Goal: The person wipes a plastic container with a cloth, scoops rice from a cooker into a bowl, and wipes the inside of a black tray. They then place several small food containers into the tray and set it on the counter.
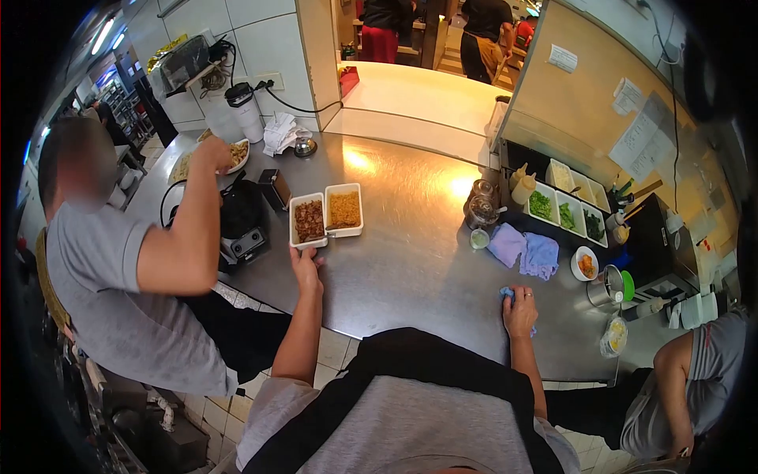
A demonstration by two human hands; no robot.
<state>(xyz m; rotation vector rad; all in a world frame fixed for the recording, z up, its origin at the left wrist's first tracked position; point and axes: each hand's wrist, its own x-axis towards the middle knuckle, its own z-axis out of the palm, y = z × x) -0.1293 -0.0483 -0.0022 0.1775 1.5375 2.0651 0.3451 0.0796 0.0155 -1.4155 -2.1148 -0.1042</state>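
Observation:
My left hand is at the near edge of a white rectangular container filled with dark brown chopped food, its fingers closed on the rim. Right beside that one stands a second white container, full of orange-yellow crumbly food. Over at the right, my right hand presses on the steel counter with its fingers wrapped round a blue cloth; only bits of the cloth stick out. Two folded purple-blue cloths lie just beyond that hand.
A co-worker at the left reaches over a bowl; another person is at the lower right. Green garnish trays, glass jars, a small orange-food bowl and a metal pot line the right side. A call bell sits at the back.

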